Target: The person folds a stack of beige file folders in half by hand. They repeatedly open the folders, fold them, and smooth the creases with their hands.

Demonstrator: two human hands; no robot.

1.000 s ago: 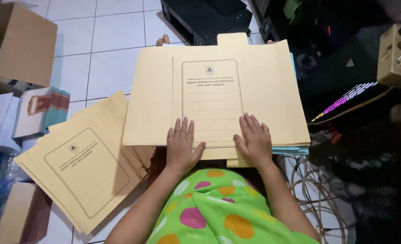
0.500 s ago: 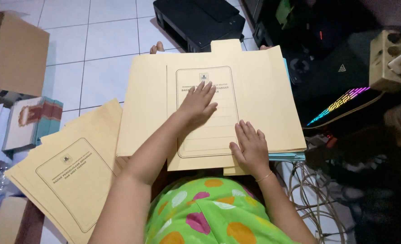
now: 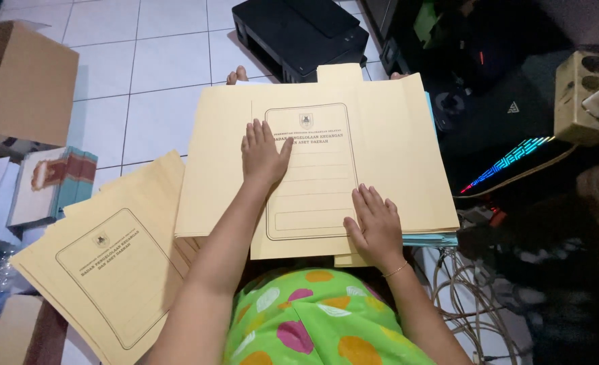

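A cream paper folder (image 3: 394, 155) lies unfolded flat on top of a stack on my lap, its side flaps spread out. My left hand (image 3: 262, 152) rests flat on its printed middle panel, fingers apart. Near the folder's lower edge my right hand (image 3: 375, 224) presses down flat, a thin bracelet on the wrist. Neither hand grips anything. A second pile of the same cream folders (image 3: 110, 263) sits on the floor to my left.
A black printer (image 3: 299, 30) stands on the white tiled floor beyond the folder. Cardboard boxes (image 3: 26, 81) and a teal-edged box (image 3: 53, 186) sit at the left. At the right are a keyboard with coloured lights (image 3: 509, 162) and loose cables (image 3: 471, 304).
My left hand slid from the folder's lower edge up onto its middle panel. My right hand stayed near the lower edge.
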